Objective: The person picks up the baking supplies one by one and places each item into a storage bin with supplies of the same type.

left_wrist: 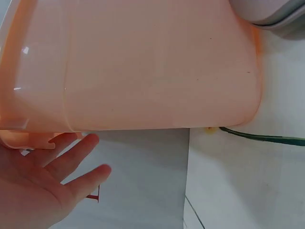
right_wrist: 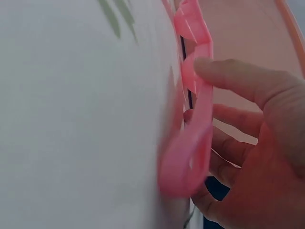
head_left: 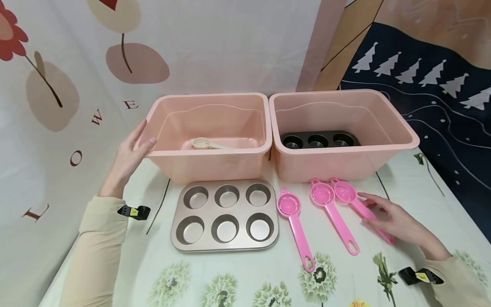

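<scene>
Beside the right bin, my right hand (head_left: 391, 217) hovers over the rightmost pink egg separator (head_left: 345, 192), thumb and fingers on either side of its handle. In the right wrist view the thumb (right_wrist: 233, 76) is close against that handle; a firm grip does not show. Two more pink egg separators, a middle one (head_left: 322, 194) and a left one (head_left: 289, 205), lie on the cloth. My left hand (head_left: 128, 155) rests at the left end of the left pink bin (head_left: 207, 162), fingers spread in the left wrist view. That bin contains a cream egg separator (head_left: 201, 143).
A grey muffin tin (head_left: 238, 207) with several cups lies in front of the left bin. The right pink bin (head_left: 345, 160) holds a dark muffin tin (head_left: 326, 135). Both bins stand side by side on a flowered cloth (head_left: 145, 256), with a printed curtain (head_left: 230, 47) behind.
</scene>
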Action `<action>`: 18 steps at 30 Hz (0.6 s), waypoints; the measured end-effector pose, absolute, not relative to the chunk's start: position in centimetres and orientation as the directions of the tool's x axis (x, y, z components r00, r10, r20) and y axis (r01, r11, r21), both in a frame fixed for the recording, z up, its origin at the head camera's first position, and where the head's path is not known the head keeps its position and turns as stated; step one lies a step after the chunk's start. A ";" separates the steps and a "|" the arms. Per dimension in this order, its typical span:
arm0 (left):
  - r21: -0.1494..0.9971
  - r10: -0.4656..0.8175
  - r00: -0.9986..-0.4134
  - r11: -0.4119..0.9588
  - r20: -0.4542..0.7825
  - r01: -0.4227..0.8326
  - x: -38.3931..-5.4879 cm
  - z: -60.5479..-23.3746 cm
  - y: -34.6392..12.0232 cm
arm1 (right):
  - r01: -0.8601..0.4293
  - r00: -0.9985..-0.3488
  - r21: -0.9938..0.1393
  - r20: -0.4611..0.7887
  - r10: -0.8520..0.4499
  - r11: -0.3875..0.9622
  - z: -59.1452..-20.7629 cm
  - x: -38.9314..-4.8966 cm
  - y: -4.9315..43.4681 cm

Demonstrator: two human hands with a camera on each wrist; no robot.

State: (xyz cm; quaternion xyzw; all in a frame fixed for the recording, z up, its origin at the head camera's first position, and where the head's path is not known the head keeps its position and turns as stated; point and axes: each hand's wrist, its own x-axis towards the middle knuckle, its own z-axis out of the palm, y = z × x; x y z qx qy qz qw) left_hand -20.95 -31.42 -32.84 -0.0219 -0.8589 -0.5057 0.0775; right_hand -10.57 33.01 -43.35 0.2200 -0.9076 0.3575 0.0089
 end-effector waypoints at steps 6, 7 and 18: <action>0.878 -0.016 -0.993 0.469 0.115 0.094 -20.9 -32.4 -31.5 | -0.378 -0.913 -0.701 0.173 -0.370 0.605 -43.8 -10.9 33.7; 0.880 -0.011 -0.994 0.466 0.106 0.089 -20.9 -32.3 -31.5 | -0.374 -0.915 -0.703 0.174 -0.364 0.605 -43.8 -11.0 33.7; 0.950 0.077 -0.996 0.304 0.044 0.066 -20.9 -32.6 -31.9 | -0.302 -0.953 -0.680 0.195 -0.233 0.668 -43.0 -10.8 33.6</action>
